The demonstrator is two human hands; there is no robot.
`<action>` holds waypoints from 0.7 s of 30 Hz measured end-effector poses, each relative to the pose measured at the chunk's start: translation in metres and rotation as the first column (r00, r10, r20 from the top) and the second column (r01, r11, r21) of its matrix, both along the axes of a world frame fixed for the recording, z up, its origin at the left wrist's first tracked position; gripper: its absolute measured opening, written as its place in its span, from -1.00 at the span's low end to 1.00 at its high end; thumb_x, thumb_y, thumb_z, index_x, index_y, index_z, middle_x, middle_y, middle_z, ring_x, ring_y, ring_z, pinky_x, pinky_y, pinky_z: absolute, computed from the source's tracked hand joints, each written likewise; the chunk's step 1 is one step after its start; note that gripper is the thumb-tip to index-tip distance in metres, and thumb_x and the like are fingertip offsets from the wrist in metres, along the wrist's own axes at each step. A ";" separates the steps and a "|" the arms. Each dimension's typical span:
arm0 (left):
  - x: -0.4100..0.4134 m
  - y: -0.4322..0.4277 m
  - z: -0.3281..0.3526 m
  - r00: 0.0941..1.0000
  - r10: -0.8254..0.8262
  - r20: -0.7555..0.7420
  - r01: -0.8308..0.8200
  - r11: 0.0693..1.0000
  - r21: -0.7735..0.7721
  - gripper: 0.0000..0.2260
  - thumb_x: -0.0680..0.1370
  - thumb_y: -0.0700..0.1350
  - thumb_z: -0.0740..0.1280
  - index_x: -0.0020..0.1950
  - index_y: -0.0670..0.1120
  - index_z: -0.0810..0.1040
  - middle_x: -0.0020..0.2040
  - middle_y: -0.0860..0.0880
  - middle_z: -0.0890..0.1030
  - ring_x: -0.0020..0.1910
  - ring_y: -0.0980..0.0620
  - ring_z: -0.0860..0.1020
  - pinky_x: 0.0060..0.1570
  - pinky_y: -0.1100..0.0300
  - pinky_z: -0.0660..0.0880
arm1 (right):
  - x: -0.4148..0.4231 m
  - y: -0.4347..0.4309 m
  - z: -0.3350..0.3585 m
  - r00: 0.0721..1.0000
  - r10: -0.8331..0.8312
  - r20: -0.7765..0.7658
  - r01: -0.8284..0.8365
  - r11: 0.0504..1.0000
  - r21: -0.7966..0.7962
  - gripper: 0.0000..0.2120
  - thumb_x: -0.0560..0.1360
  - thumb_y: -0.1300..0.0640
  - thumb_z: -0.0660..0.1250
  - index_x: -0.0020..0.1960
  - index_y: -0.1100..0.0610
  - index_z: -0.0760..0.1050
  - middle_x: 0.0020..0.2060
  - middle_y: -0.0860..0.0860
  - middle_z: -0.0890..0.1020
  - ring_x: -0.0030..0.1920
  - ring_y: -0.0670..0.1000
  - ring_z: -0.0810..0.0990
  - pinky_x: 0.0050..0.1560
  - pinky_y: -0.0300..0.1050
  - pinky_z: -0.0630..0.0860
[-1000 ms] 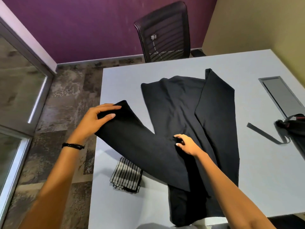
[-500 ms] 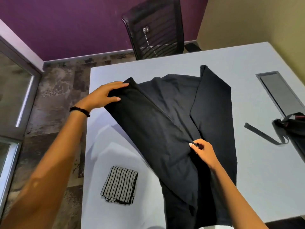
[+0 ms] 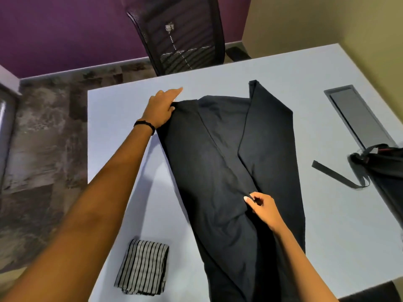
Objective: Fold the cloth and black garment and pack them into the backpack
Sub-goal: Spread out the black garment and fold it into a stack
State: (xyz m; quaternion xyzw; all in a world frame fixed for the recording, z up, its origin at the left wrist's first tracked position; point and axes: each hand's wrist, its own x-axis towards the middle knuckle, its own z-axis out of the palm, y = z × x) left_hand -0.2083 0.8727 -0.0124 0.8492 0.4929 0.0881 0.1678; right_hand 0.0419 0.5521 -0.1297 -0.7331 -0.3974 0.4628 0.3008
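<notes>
Black on pale blue-grey: holding the black garment [image 3: 207,171] flat and lengthwise on the table [image 3: 122,110], near end reaching the near edge. Gripping its far left corner with the left hand [image 3: 161,107], thumb clamped on the fabric and forefinger pointing straight out (a dark band [image 3: 145,125] circling that wrist). Pinching a fold near the garment's middle with the right hand [image 3: 261,207], fingers curled tight on the fabric. Working beside the striped cloth [image 3: 142,267], folded at the table's near left and lying apart from the garment. Working, too, with the backpack [image 3: 383,162] at the right edge, well apart, its strap [image 3: 335,176] trailing across the tabletop.
</notes>
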 end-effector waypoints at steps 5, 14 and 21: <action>0.007 -0.052 -0.055 0.987 0.142 0.073 -0.142 0.990 -0.012 -0.32 0.52 -0.26 0.29 0.54 -0.11 0.01 0.55 -0.11 0.05 0.51 -0.20 0.05 0.47 -0.11 0.03 | -0.006 0.002 -0.003 0.997 -0.083 0.007 0.083 0.997 -0.003 -0.99 0.48 0.13 0.37 -0.11 0.07 0.55 -0.28 -0.06 0.55 -0.38 -0.14 0.42 -0.23 -0.23 0.44; 0.004 -0.213 -0.115 0.996 -0.085 -0.005 0.080 0.960 -0.270 -0.37 0.58 -0.09 0.25 0.54 -0.09 -0.02 0.55 -0.17 -0.06 0.53 -0.20 -0.04 0.50 -0.01 -0.02 | -0.018 -0.027 0.009 0.948 -0.277 0.156 0.237 0.942 0.237 -0.81 0.49 0.29 0.30 0.07 0.13 0.54 -0.02 0.01 0.58 -0.15 -0.14 0.52 -0.16 -0.48 0.41; -0.006 -0.279 -0.132 0.945 -0.216 -0.244 0.119 0.926 -0.358 -0.35 0.61 -0.02 0.20 0.55 -0.10 -0.12 0.56 -0.15 -0.12 0.53 -0.18 -0.10 0.49 0.01 -0.07 | -0.010 -0.096 0.021 0.781 -0.569 0.259 0.473 0.809 0.349 -0.71 0.50 0.41 0.15 0.12 0.20 0.51 0.06 0.11 0.53 0.07 0.04 0.49 0.12 -0.13 0.37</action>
